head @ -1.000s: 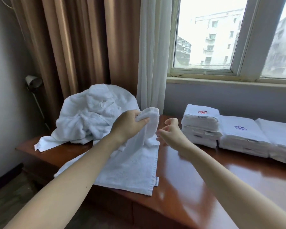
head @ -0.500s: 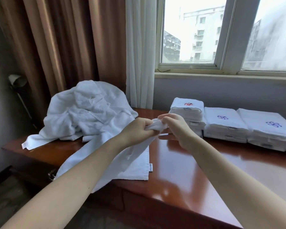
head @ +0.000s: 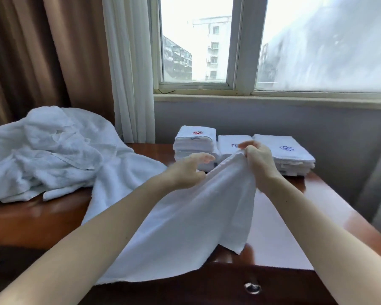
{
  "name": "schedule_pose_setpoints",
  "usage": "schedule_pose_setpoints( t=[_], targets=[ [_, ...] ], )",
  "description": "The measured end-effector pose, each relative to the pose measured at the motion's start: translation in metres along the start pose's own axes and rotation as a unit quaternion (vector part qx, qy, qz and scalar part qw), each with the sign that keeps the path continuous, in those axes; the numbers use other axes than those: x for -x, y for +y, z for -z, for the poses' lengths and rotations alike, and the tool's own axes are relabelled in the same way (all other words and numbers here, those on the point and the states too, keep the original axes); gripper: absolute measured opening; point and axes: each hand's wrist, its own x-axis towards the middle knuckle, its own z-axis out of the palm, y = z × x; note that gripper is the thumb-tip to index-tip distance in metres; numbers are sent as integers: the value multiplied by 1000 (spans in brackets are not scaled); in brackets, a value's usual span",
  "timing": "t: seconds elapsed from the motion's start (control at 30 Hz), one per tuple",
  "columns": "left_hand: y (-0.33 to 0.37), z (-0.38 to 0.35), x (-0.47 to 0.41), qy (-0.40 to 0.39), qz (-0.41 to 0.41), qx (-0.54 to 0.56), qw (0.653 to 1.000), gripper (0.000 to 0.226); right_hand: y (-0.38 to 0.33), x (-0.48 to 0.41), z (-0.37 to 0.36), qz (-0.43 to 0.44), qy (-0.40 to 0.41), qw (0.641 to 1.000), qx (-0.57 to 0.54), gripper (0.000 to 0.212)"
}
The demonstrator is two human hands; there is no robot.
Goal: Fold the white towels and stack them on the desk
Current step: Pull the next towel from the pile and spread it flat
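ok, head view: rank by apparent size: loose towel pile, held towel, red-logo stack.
Largest: loose towel pile and held towel look alike; held one nearer, so unranked.
Smallest: red-logo stack.

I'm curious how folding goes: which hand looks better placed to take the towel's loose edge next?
Probably the left hand: it seems free, right beside the towel, while the right hand is busy gripping its raised end.

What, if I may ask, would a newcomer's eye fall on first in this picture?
First, the white towel held up at centre, its top corner pinched in the right grip, its lower end draping over the desk's front edge. Then the crumpled heap of towels at left, and three folded stacks along the desk's back edge.
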Motion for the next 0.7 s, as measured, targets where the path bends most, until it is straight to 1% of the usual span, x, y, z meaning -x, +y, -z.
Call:
schedule_pose_setpoints(
  t=[0.07,0.17,0.3,0.4,0.5,0.57,0.6,0.63,0.67,0.7],
  targets=[
    [11,-20,-11,-18,-10,-7,1000,57,10,-2,29,13,37,999,22,32],
    [29,-51,-26,-45,-32,4,998,51,28,-3,76,23,97,989,113,30],
    [53,-90,-45,-82,-54,18,995,50,50,0,140,-5,175,960,218,28],
    [65,-115,-57,-107,-65,1,992,50,65,4,174,-35,211,927,308,29],
    [70,-133,-67,-145,-61,-28,987,51,82,7,190,-55,196,894,400,34],
    [70,-141,-71,-163,-58,-44,984,50,90,10,188,-46,162,841,513,34],
    [69,-144,-72,-165,-58,-44,984,49,93,11,182,-20,146,822,549,33],
    [68,-147,-72,-161,-59,-41,984,47,94,12,174,16,123,822,555,31],
    [67,-148,-73,-152,-61,-41,986,45,94,12,164,43,85,842,531,29],
    [65,-149,-73,-144,-64,-43,987,42,94,13,153,50,35,870,489,28]
  ],
)
